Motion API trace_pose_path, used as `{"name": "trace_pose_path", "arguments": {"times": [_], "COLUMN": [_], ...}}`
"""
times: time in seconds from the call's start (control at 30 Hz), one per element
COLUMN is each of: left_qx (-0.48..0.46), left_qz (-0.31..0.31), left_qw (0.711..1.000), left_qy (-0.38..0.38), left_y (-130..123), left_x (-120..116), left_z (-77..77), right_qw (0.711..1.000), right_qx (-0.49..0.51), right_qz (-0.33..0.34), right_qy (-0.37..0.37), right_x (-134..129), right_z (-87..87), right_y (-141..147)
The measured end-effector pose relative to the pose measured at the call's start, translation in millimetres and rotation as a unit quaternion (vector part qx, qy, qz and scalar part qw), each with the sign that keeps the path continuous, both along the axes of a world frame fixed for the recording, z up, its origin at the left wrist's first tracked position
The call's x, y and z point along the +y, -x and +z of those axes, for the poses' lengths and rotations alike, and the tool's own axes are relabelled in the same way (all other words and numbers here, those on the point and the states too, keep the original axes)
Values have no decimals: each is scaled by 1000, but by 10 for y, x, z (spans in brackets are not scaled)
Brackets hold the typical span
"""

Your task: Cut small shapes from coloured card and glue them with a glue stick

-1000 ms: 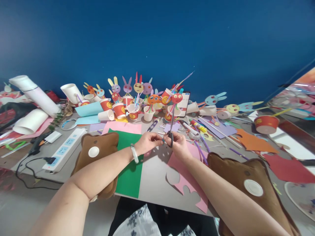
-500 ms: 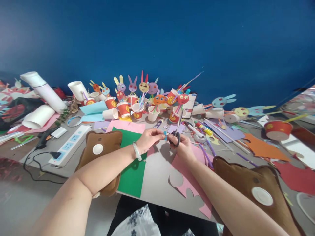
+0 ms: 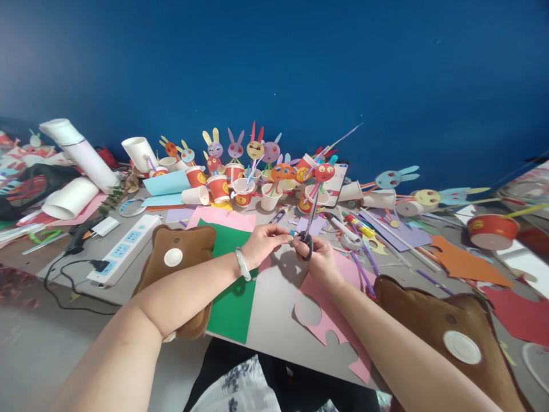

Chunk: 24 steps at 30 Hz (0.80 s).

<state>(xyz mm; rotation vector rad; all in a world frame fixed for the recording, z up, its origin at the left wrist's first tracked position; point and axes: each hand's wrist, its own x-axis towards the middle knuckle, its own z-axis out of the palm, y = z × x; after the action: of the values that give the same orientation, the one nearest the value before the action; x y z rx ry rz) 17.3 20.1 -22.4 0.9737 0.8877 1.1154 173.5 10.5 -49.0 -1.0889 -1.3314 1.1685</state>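
My left hand [image 3: 266, 243], with a pale bangle [image 3: 242, 264] at its wrist, pinches a tiny blue paper piece [image 3: 292, 233] mostly covered by the fingertips. Close beside it, my right hand [image 3: 319, 256] is closed around dark-handled scissors [image 3: 309, 232], whose blades point up and away. The fingertips of both hands nearly meet above the grey table [image 3: 274, 306]. A green sheet [image 3: 234, 309] lies under my left wrist, and a pink sheet with round cutouts [image 3: 332, 315] lies below my right forearm.
Paper cups with rabbit faces [image 3: 256, 150] stand along the blue wall. A phone [image 3: 337, 183] leans behind them. Brown cushions [image 3: 184, 240] flank my arms. A power strip [image 3: 125, 250] lies left; orange paper [image 3: 469, 260], straws and a red bowl [image 3: 492, 230] are at the right.
The blue piece now shows less between the fingertips. The scissors have shifted slightly and their blades point more upright. The whole view has moved a little.
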Motion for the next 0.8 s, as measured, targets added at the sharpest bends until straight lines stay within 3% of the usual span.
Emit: {"name": "trace_pose_path", "arguments": {"times": [0.8], "left_qx": [-22], "left_qz": [15], "left_qw": [1000], "left_qy": [4], "left_y": [-41], "left_x": [-51], "left_z": [-15], "right_qw": [999], "right_qx": [-42], "right_qz": [22], "right_qy": [-5], "right_x": [-74], "right_z": [94], "right_y": [42]}}
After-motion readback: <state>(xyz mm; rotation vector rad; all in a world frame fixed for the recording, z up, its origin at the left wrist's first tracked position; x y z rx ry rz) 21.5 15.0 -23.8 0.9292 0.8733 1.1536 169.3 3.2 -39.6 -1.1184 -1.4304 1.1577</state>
